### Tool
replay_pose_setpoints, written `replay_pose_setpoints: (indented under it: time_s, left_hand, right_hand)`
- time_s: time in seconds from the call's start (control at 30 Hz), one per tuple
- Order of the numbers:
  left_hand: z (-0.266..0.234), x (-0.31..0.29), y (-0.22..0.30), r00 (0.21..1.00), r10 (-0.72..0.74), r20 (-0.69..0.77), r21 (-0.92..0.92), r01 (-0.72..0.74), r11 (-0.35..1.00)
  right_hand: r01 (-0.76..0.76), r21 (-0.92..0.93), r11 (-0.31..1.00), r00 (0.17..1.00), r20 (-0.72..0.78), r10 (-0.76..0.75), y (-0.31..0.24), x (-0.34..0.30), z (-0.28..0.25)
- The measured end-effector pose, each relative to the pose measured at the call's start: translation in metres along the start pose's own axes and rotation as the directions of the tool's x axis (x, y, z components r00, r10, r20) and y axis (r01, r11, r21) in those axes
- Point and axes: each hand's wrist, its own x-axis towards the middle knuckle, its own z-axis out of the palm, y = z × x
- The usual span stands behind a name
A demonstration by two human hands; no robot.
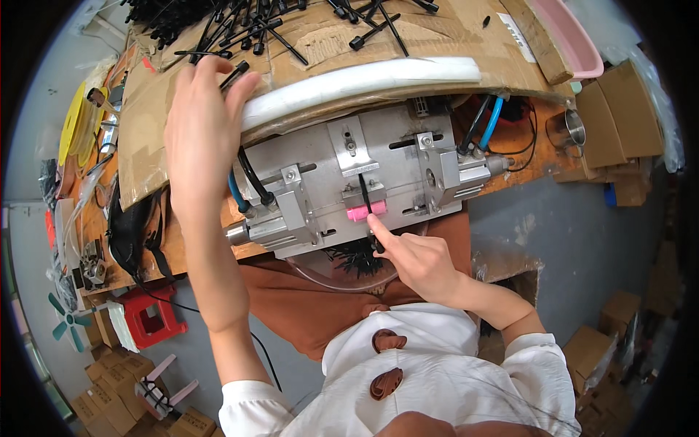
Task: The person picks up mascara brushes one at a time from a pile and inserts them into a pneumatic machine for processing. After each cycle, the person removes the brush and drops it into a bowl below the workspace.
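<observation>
My left hand [198,135] reaches over the cardboard at the back left, with thumb and fingers closed around a short black capped rod [234,75]. At the machine's middle lies a thin black rod [365,191], running from a metal bracket [349,148] across a pink roller [366,211]. My right hand [419,264] holds the near end of this rod: the index finger is stretched along it beside the roller, and the other fingers are curled. Part of the rod is hidden by that finger. The metal plate [393,164] carries clamp blocks on both sides.
Several black capped rods [255,33] lie heaped on the cardboard sheet [320,44]. A white foam strip [364,79] edges it. Blue air hoses [492,122] run to the machine. A clear bowl [306,269] with black pieces sits below. A red stool [151,318] stands left.
</observation>
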Motion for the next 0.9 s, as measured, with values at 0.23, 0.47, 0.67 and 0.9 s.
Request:
replay_pose_setpoints:
  time_s: [0.23, 0.47, 0.67, 0.9]
  left_hand:
    - [0.005, 0.011, -0.001, 0.994, 0.003, 0.106, -0.099, 0.007, 0.995]
    - [-0.019, -0.101, 0.043, 0.988, 0.011, -0.151, -0.299, -0.057, 0.953]
    - [0.016, -0.186, 0.077, 0.986, 0.145, 0.077, -0.347, -0.110, 0.931]
    - [0.039, -0.196, 0.094, 0.948, 0.133, 0.289, -0.217, -0.070, 0.974]
  right_hand:
    - [-0.005, -0.039, 0.999, 0.994, 0.109, 0.010, -0.007, 0.012, -0.018]
    - [0.295, -0.464, 0.835, 0.867, -0.237, -0.439, 0.018, 0.183, -0.052]
    - [0.370, -0.409, 0.834, 0.929, 0.190, -0.318, 0.031, 0.287, -0.066]
    - [0.338, -0.175, 0.925, 0.938, -0.018, -0.346, 0.061, 0.253, -0.123]
